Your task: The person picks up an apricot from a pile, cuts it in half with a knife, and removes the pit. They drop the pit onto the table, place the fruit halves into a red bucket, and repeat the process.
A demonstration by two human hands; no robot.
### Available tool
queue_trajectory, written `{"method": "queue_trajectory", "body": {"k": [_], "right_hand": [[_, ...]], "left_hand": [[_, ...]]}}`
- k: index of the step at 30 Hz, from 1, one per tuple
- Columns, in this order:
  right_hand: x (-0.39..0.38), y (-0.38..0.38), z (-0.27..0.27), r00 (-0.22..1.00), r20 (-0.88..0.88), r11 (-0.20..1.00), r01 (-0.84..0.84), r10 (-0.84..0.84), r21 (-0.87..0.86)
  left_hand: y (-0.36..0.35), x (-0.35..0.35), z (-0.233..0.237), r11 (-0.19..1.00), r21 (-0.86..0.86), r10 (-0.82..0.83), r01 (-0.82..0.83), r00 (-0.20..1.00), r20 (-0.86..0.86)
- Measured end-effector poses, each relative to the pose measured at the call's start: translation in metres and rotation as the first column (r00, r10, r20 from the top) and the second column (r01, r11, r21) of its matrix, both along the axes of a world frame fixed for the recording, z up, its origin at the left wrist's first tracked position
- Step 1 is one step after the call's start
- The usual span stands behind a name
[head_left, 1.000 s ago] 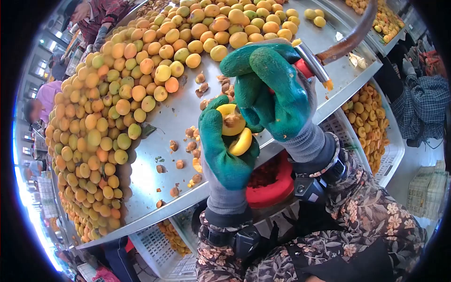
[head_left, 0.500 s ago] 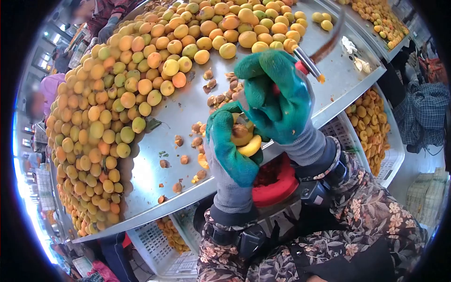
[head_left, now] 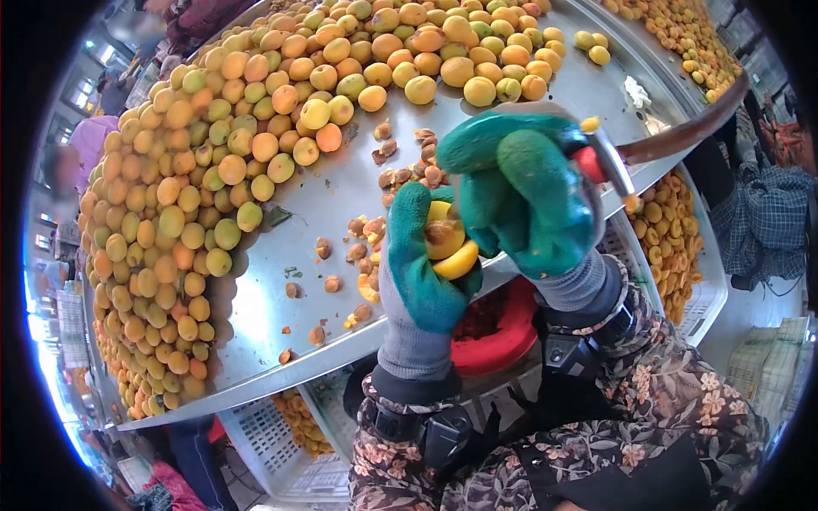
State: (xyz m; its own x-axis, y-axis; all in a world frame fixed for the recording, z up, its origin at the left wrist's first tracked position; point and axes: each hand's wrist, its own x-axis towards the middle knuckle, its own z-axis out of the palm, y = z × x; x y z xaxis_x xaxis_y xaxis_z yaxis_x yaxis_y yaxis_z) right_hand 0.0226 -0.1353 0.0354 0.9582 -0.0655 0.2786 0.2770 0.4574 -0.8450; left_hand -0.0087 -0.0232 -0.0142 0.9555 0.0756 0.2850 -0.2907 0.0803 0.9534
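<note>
Both hands wear green-coated gloves with grey cuffs. My left hand (head_left: 419, 272) is closed around an opened yellow apricot (head_left: 445, 241), with a brown pit showing in one half. Right beside it, my right hand (head_left: 532, 192) is wrapped round the red handle of a knife (head_left: 607, 167); its metal collar and brownish curved blade point to the right, away from the fruit. Several loose pits (head_left: 418, 176) lie on the metal table (head_left: 294, 204) behind and left of my left hand.
A large heap of apricots (head_left: 230, 136) covers the table's left and back. Below the front edge stand a red bowl (head_left: 498, 341), a white crate (head_left: 277, 451) on the left and a crate of halved apricots (head_left: 660, 247) on the right. A person's sleeve (head_left: 192, 17) shows at the upper left.
My right hand has moved slightly right and down, and the knife blade has swung from pointing up to pointing right. My left hand still holds the opened apricot.
</note>
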Motion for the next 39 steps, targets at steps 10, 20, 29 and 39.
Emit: {"method": "queue_trajectory", "body": {"k": [10, 20, 29, 39], "right_hand": [[0.013, -0.008, 0.012, 0.958, -0.052, 0.924, -0.286, 0.282, -0.254], [0.025, -0.005, -0.016, 0.927, 0.206, 0.937, -0.266, 0.313, -0.225], [0.018, 0.003, -0.017, 0.935, 0.060, 0.922, -0.354, 0.349, 0.153], [-0.008, 0.032, -0.002, 0.990, -0.118, 0.971, -0.044, 0.074, 0.236]], "left_hand": [[-0.001, 0.000, -0.009, 1.000, 0.018, 0.003, -0.001, 0.995, -0.104], [-0.001, 0.001, -0.006, 0.990, 0.108, 0.091, -0.085, 0.994, -0.052], [0.007, 0.004, -0.003, 1.000, 0.020, 0.022, -0.021, 0.998, -0.050], [0.005, 0.018, -0.006, 0.710, 0.550, 0.223, -0.439, 0.882, 0.416]]}}
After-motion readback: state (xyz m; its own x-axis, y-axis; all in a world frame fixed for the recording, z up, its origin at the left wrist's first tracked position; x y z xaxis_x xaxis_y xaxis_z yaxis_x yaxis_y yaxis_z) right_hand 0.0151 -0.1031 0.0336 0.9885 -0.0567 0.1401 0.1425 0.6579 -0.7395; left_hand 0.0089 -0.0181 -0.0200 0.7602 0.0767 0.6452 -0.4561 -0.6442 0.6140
